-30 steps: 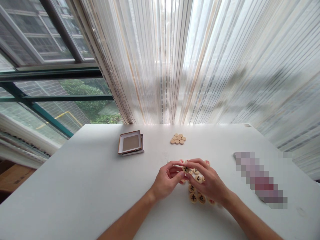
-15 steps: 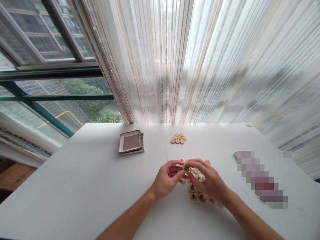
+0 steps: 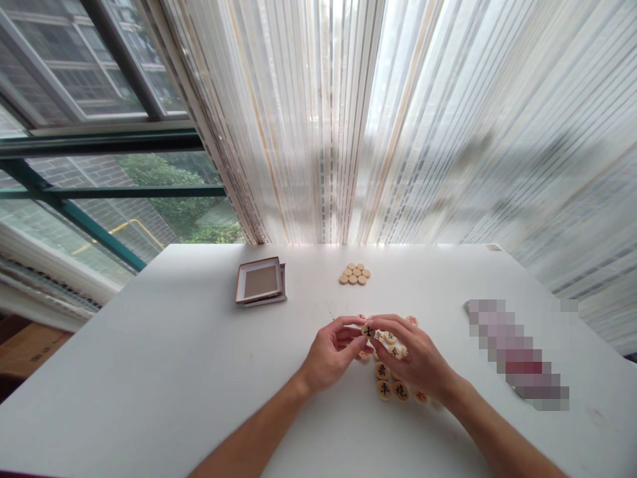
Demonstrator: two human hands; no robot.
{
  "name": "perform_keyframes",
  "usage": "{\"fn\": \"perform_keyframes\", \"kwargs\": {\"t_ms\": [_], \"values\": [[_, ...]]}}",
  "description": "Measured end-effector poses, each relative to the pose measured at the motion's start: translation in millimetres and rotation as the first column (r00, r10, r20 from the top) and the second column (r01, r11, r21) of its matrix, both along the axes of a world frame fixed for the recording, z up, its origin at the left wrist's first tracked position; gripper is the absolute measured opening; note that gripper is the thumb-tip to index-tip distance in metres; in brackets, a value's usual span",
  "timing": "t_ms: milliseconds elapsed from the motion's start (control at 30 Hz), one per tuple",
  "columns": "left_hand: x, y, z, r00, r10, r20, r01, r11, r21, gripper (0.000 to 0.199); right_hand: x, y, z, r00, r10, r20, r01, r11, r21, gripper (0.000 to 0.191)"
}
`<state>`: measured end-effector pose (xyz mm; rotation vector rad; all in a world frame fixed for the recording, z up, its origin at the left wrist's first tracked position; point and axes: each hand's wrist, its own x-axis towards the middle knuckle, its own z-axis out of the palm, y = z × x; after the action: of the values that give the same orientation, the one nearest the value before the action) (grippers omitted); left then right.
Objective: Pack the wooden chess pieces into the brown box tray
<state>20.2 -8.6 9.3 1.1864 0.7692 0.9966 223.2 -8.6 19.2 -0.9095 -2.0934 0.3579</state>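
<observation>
Your left hand [image 3: 326, 357] and right hand [image 3: 418, 358] pinch a black-marked disc [image 3: 368, 331] between their fingertips, by the left side of the lettered pieces [image 3: 383, 390]; beyond those pieces lie plain discs [image 3: 353, 273]

Bright, cool daylight comes through the sheer striped white curtain [image 3: 298, 119], its middle washed nearly to glare; the glossy white tabletop [image 3: 199, 345] carries a pale sheen and faint, soft shadows, wide-angle stretching smears the outer edges, and coarse pixelation hides a pinkish patch [image 3: 517, 352] at right
</observation>
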Motion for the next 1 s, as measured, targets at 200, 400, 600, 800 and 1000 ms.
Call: {"fn": "perform_keyframes", "kwargs": {"t_ms": [200,400,600,800,1000], "values": [[-0.2,0.1,-0.4,1.0,0.003,-0.005,-0.003,1.0,0.013,0.04,-1.1,-0.6,2.0,1.0,-0.021,0.014,0.021,1.0,0.008,0.033],[0.0,0.0,-1.1,1.0,0.012,-0.008,-0.012,1.0,0.015,0.04,-1.2,0.5,0.7,1.0,-0.027,0.013,0.027,1.0,0.015,0.032],[-0.1,-0.4,-0.3,1.0,0.018,-0.022,-0.018,1.0,0.024,0.039,0.0,1.6,-1.2,0.999,-0.031,0.009,0.031,0.999,0.015,0.03],[-0.2,-0.3,0.7,1.0,0.015,-0.022,-0.014,1.0,0.028,0.039,0.1,2.3,-2.0,0.999,-0.033,0.002,0.033,0.999,0.023,0.027],[-0.5,-0.6,-0.1,1.0,0.008,-0.018,-0.008,1.0,0.026,0.038,0.9,2.8,-4.0,1.0,-0.025,-0.009,0.025,1.0,0.009,0.027]]}}
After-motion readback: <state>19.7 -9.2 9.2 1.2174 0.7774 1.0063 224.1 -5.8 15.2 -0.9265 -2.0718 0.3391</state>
